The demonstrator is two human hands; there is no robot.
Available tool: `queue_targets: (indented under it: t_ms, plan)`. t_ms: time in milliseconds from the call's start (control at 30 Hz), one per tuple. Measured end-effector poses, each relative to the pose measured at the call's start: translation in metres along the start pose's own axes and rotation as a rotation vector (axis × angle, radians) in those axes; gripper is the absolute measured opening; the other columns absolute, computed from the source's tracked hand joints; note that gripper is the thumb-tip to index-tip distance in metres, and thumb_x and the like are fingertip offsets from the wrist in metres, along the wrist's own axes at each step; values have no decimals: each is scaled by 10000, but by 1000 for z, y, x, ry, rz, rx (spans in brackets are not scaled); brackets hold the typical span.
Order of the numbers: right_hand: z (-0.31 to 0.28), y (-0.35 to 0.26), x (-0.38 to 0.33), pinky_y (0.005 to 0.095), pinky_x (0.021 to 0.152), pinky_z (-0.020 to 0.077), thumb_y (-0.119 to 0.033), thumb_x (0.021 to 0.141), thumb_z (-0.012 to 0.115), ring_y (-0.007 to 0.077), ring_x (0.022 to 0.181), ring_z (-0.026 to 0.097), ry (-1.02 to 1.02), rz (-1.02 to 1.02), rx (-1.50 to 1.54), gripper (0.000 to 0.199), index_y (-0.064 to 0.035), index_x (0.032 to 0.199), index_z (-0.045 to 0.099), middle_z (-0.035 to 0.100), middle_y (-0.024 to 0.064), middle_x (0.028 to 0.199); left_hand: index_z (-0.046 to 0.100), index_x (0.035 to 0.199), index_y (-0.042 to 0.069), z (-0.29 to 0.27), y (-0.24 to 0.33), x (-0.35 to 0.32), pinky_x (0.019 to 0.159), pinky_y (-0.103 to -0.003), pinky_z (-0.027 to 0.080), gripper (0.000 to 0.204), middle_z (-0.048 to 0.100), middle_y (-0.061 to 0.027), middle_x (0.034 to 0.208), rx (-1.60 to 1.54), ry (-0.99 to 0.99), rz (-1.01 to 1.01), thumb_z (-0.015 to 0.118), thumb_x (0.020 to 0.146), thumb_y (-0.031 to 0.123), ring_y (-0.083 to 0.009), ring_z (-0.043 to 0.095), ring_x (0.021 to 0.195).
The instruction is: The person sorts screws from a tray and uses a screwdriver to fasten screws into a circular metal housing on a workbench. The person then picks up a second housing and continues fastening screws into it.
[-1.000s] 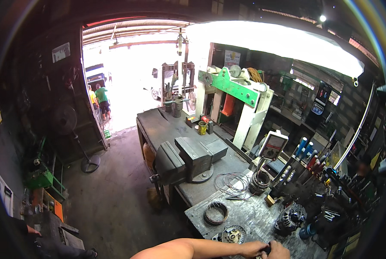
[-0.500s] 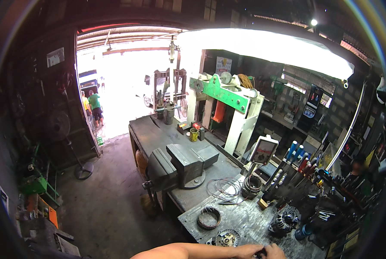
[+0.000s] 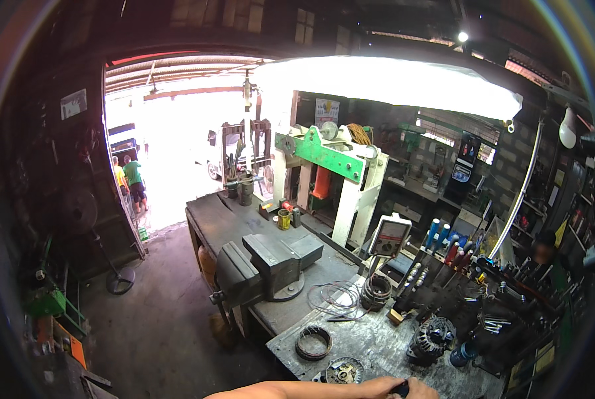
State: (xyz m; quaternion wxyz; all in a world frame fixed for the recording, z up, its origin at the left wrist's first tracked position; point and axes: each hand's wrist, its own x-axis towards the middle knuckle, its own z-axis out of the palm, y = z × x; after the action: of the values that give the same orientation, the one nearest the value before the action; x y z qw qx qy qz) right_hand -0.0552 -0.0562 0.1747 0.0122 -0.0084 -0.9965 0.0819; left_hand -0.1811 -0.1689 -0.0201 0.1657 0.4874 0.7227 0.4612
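One bare forearm reaches in along the bottom edge from the lower left. It looks like my left arm. My left hand [image 3: 396,387] is closed around a small dark object, mostly cut off by the frame edge. It hovers over the near end of a grimy metal workbench [image 3: 377,332]. Just beyond it lie a round toothed disc [image 3: 343,370] and a dark metal ring [image 3: 313,341]. An alternator body [image 3: 432,338] sits to the hand's right. My right hand is out of the picture.
A large grey bench vise [image 3: 264,266] is bolted to the bench, with loose wire loops [image 3: 337,298] and a copper coil [image 3: 377,289] beside it. Screwdrivers [image 3: 437,243] stand in a rack at right. Farther back are a green and white press [image 3: 331,173] and people in the doorway [image 3: 132,179].
The view has tipped upward a little, so the bench and my hand sit lower in the picture. The hand stays closed on the dark object.
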Motion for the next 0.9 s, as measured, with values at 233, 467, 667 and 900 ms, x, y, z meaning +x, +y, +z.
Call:
queue_targets:
  t_ms: [233,467,667,900]
  plan:
    - [2,6,-21,647,826,595,-295,1005,731,541,942,742,52,-3,46,354,-82,1278,661,758,281,1065,803,1156,55,-26,17,31,899,-501,626,370,821,-213,1078,321,-444,90,878,862,267,-399,787,999]
    - [27,31,-47,605,892,600,-123,990,700,550,1013,713,76,35,198,329,-89,1317,692,708,280,1174,784,1024,86,3,14,69,870,-503,646,257,841,-170,1051,631,-742,214,887,863,258,-385,818,1008]
    - [41,46,-91,574,928,597,-100,929,729,532,1073,698,392,195,505,295,-40,1218,739,696,293,1174,804,1191,90,21,14,88,963,-502,629,257,827,-200,1160,831,-1051,289,680,1023,240,-372,809,1122]
    - [34,52,-151,462,843,625,-14,890,723,405,1008,747,767,485,677,264,-40,1152,740,725,213,1093,815,1209,55,3,68,88,1005,-485,633,300,830,-204,1201,938,-1102,212,695,1010,246,-369,808,1151]
